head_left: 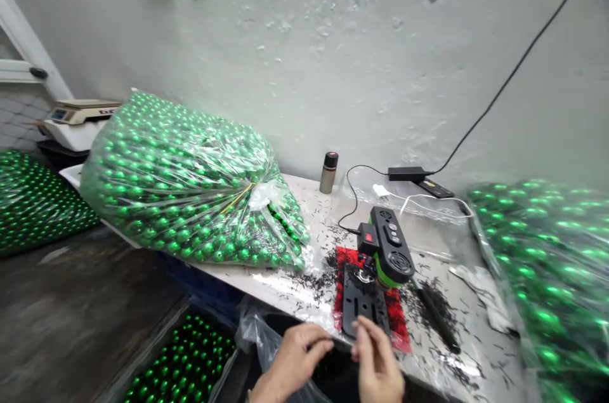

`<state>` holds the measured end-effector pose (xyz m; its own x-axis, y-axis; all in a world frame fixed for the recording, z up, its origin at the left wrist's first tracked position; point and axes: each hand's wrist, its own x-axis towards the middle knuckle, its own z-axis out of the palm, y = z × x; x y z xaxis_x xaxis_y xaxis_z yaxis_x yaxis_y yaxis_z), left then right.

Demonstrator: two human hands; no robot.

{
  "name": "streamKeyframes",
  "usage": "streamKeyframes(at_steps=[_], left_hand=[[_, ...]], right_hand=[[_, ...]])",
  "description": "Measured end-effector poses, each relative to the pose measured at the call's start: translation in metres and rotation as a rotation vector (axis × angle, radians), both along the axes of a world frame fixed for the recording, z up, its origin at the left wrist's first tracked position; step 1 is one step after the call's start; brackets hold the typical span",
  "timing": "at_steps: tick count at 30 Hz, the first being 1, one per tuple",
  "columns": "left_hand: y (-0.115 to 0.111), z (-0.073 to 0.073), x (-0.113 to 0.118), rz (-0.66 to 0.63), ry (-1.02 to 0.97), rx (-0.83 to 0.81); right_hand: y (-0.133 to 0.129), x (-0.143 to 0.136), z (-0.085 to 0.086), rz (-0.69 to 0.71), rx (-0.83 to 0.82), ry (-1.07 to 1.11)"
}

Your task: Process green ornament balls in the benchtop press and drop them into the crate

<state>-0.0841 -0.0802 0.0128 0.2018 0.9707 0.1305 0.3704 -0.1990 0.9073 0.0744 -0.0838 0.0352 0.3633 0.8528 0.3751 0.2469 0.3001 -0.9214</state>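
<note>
My left hand (299, 352) is over the table's front edge, its thumb and fingertips drawn together; whatever may be between them is too small to see. Just to the right, my right hand (378, 365) has its thumb and forefinger pinched at the front of a black slotted base plate (364, 301). Anything in that pinch is too small to name. On the plate stands a small black and green powered machine (392, 247) with vents and buttons. Beneath it lies a red mat (399, 320) strewn with black bits.
A tied clear bag of shiny green beads (190, 181) fills the table's left; another bead bag (556, 263) is at right. A black-handled tool (438, 317), spray can (328, 172), power adapter (406, 173) and white cloth (485, 295) lie around. Green beads (183, 358) fill a bin below.
</note>
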Motion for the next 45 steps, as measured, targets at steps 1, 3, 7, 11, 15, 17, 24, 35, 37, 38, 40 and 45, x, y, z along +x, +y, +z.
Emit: streamKeyframes(at_steps=[1,3,7,11,15,17,24,35,37,38,40,45], left_hand=[[0.009,0.007,-0.009,0.098,-0.057,0.014],[0.029,0.019,-0.031,0.414,-0.149,0.071],[0.070,0.029,-0.082,1.066,-0.235,0.167],[0.112,0.029,-0.129,1.389,-0.203,0.085],[0.152,0.018,-0.154,1.405,-0.160,0.094],[0.165,0.012,-0.158,1.365,-0.130,0.094],[0.155,0.006,-0.152,1.281,-0.070,0.012],[0.168,0.039,-0.228,1.661,-0.128,0.147],[0.179,0.040,-0.224,1.668,-0.140,0.169],[0.184,0.040,-0.221,1.680,-0.144,0.180],[0.193,0.040,-0.213,1.721,-0.137,0.203],[0.215,0.043,-0.201,1.794,-0.112,0.213]], right_hand=[[0.000,-0.010,-0.002,0.098,-0.003,-0.062],[0.011,-0.034,0.004,0.254,0.008,-0.163],[0.067,-0.087,0.031,0.368,0.061,-0.294],[0.134,-0.137,0.033,0.387,0.081,-0.450],[0.173,-0.172,0.016,0.432,-0.108,-0.510],[0.178,-0.182,0.011,0.448,-0.139,-0.513],[0.180,-0.189,0.010,0.481,-0.032,-0.446],[0.179,-0.191,0.023,0.575,0.063,-0.280],[0.173,-0.190,0.023,0.565,0.050,-0.232],[0.171,-0.189,0.023,0.558,0.041,-0.214],[0.166,-0.189,0.024,0.546,0.030,-0.181],[0.151,-0.195,0.020,0.564,0.022,-0.176]])
